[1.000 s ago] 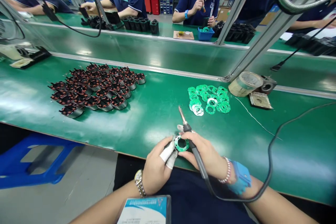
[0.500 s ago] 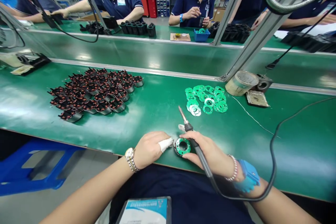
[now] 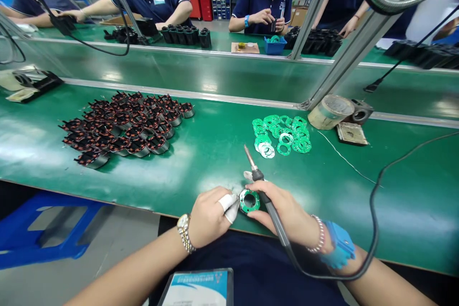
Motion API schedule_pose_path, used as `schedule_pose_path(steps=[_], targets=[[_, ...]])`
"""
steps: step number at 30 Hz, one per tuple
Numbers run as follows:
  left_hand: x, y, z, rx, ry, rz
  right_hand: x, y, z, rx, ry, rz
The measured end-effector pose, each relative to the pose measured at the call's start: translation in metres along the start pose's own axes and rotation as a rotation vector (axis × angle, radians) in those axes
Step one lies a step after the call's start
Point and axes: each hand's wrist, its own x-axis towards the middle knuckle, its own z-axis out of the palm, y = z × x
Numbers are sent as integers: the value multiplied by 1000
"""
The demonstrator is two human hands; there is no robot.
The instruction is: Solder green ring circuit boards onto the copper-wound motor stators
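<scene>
A motor stator topped with a green ring-shaped circuit board [image 3: 250, 201] sits near the table's front edge. My right hand [image 3: 287, 210] wraps round a soldering iron [image 3: 273, 210], whose tip points up and away, while its thumb and forefinger brace the stator's right side. White covers wrap fingertips of my left hand [image 3: 213, 215]. Those fingers are pinched together against the board's left edge; whatever lies between them is too small to make out.
Many wound stators [image 3: 125, 129] cluster at left. Loose green ring boards [image 3: 283, 136] lie ahead, beside a round tub [image 3: 330, 112] and a small square tin [image 3: 352, 134]. The iron's cable [image 3: 373, 220] loops at right. Co-workers sit beyond the metal frame [image 3: 315, 24].
My left hand's fingers have curled in and pinched at the board's left edge, with the wrist turned. The right hand, iron and stator have hardly moved.
</scene>
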Motion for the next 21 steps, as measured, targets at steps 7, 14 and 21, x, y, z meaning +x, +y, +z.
schedule_pose_path(steps=[7,14,21], targets=[[-23,23,11,-72,-5,-142,0,0,3,21,29,-13],[-19,19,12,-485,36,-519,16,1,0,20,35,-30],[-17,1,5,-375,-1,-289,7,-1,0,-3,2,-68]])
